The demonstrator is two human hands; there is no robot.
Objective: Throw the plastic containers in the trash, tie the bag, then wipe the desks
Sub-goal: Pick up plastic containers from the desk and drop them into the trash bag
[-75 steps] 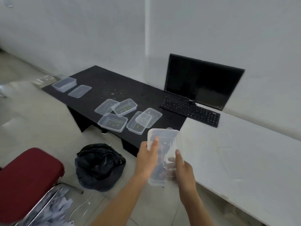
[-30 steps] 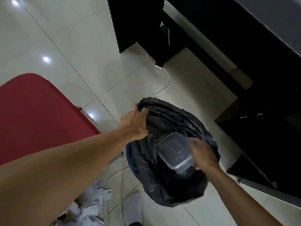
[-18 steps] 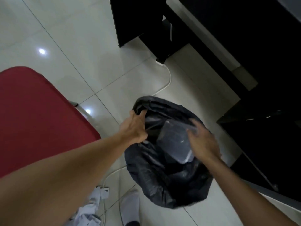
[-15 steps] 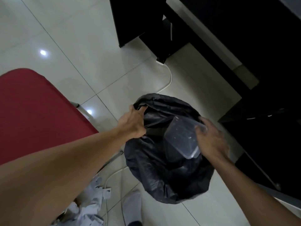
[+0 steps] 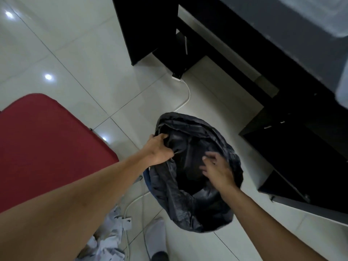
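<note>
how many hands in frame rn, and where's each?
2. The left hand holds the rim of the black trash bag on its left side. The right hand hovers over the bag's mouth, fingers spread, holding nothing. Neither is hidden.

- Two hands: left hand [image 5: 158,149] at the bag mouth's 10 o'clock, right hand [image 5: 216,168] at its 3 o'clock.
- One black trash bag [image 5: 188,204].
- Two blurred clear plastic containers [image 5: 323,16], at 1 to 2 o'clock.
- One black desk [image 5: 282,44].
- One red chair seat [image 5: 47,144], at 9 o'clock.
- Three light reflections [image 5: 48,77], toward 10 o'clock.
- One foot [image 5: 156,240], at 6 o'clock.
</note>
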